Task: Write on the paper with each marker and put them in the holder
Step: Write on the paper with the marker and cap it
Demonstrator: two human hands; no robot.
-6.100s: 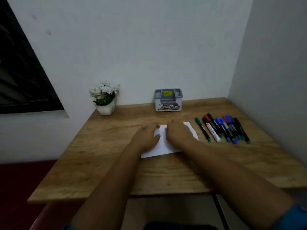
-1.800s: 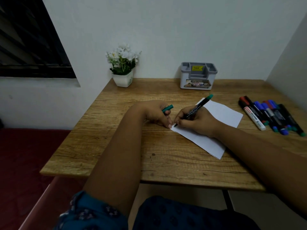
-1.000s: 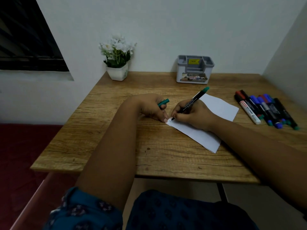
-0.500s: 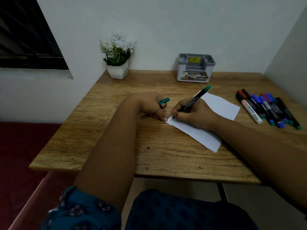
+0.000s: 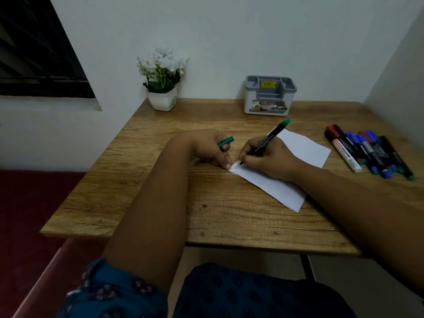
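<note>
A white paper (image 5: 300, 150) lies slanted on the wooden table (image 5: 160, 203). My right hand (image 5: 268, 160) grips a black marker with a green end (image 5: 271, 137), its tip touching the paper's near-left corner, where a few small marks show. My left hand (image 5: 207, 146) holds the green cap (image 5: 226, 142) in curled fingers, with one fingertip pressing the table at the paper's corner. Several other markers (image 5: 367, 151) lie side by side at the right. The grey and white holder (image 5: 269, 95) stands at the back by the wall, apart from both hands.
A white pot of white flowers (image 5: 163, 81) stands at the table's back left corner. Walls close the table at the back and right. A dark window (image 5: 34, 53) is at the left. My lap lies below the front edge.
Over six seconds my right hand took the green-ended marker from the row and my left hand took its cap. In the last second the tip has left small marks at the paper's corner.
</note>
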